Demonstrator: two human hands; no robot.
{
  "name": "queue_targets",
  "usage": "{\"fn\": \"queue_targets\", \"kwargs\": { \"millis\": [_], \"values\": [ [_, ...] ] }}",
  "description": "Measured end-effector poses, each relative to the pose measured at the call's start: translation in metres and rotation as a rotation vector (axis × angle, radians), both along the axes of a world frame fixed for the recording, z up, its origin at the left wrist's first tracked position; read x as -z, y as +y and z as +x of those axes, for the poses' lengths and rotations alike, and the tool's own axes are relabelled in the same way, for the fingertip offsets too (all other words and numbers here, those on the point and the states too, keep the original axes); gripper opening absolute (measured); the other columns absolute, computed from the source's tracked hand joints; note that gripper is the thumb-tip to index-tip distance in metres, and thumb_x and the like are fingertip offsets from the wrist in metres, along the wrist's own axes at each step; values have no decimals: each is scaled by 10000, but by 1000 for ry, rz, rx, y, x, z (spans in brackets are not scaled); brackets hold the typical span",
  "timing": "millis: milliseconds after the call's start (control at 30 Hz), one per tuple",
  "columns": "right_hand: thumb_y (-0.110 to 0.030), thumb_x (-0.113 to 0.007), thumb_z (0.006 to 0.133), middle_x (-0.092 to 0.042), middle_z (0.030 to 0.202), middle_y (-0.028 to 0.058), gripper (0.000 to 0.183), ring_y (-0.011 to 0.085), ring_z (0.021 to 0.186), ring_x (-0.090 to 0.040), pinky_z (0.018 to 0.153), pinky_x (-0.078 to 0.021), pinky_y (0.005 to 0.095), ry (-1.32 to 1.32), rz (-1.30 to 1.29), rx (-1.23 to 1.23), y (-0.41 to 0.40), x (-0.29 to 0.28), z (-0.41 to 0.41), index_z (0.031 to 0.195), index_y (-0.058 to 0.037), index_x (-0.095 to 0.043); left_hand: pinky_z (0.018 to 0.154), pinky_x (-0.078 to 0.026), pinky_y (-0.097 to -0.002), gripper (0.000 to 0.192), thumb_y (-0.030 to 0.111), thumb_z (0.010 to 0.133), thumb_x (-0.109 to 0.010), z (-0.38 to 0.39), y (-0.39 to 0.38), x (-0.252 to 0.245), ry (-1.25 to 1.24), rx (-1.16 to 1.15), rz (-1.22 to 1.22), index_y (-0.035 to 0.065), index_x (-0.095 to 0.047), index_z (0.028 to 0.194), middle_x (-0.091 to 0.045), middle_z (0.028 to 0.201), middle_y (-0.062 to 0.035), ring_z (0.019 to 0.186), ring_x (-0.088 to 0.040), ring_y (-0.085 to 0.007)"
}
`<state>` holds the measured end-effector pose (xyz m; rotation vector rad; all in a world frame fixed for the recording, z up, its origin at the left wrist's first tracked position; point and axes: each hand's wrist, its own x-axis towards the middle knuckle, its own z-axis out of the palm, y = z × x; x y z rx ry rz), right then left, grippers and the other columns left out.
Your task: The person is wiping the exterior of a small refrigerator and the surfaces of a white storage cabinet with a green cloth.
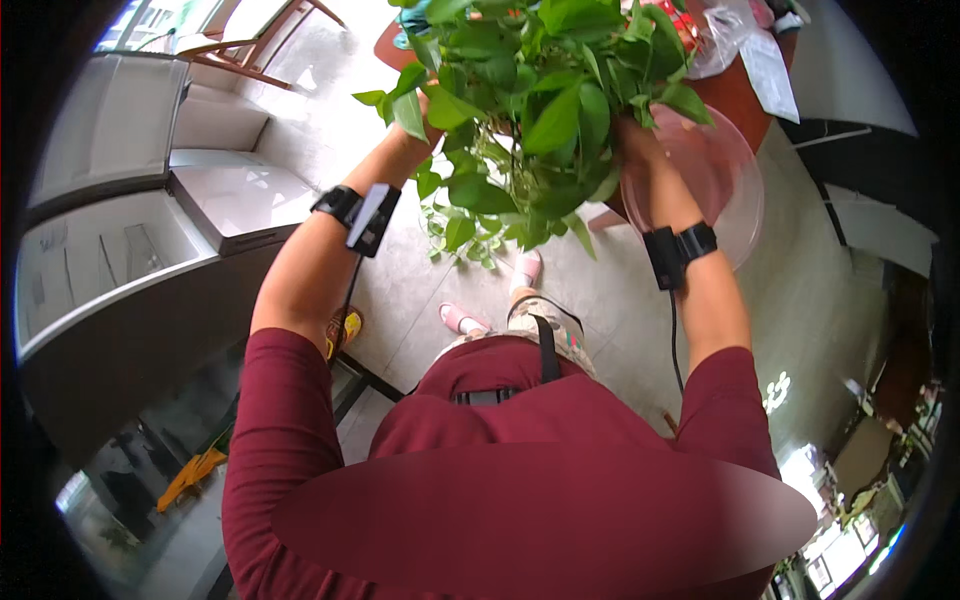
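Observation:
A leafy green pothos plant [555, 120] spreads before me at the top of the view, with vines trailing down over the floor. My left hand [433, 112] reaches into its left side, the fingers hidden behind leaves. On the right side, my right hand [636, 142] is blurred and partly covered by foliage. Leaves conceal what the fingers of either hand grip, and no pot shows clearly. A translucent pink plastic basin [739, 187] sits just beyond my right forearm. Each wrist wears a black strap with a small cabled device.
A red-brown table [731, 94] stands behind the plant, bearing a clear plastic bag [724, 37] and a white packet [771, 75]. At left is a white-topped cabinet [240, 195]; a wooden chair [259, 45] stands farther off. Below are grey floor tiles [409, 315].

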<state>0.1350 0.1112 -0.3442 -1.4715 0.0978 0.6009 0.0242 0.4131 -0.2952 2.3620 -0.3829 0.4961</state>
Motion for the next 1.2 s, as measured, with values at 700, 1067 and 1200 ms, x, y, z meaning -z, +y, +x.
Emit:
{"fn": "queue_targets", "kwargs": {
  "millis": [700,1067,1200],
  "values": [
    [-137,-499,950,-580,1174,79,324,202,1029,-567,876,-484,353,-148,261,-534,169,-195,-154,1261,-47,-483,897,-468,-317,350,159,894,-617,-238,128,-122,256,-415,-1423,97,-528,1227,-588,1148,-59,1060,-567,-152],
    [-221,-515,949,-608,1100,109,362,201,934,-623,796,-535,338,-158,491,-936,265,-323,-247,1243,-12,-491,646,-517,-316,358,398,897,-600,-410,133,-291,-31,-639,-1163,78,-623,1057,-648,885,-34,732,-626,-147],
    [-264,-475,954,-649,996,103,340,163,838,-626,725,-514,283,-189,621,-1038,282,-384,-307,1149,1,-562,737,-526,-311,419,337,843,-688,-474,166,-311,-140,-681,-870,53,-597,1138,-663,981,-66,820,-642,-193]
  ]
}}
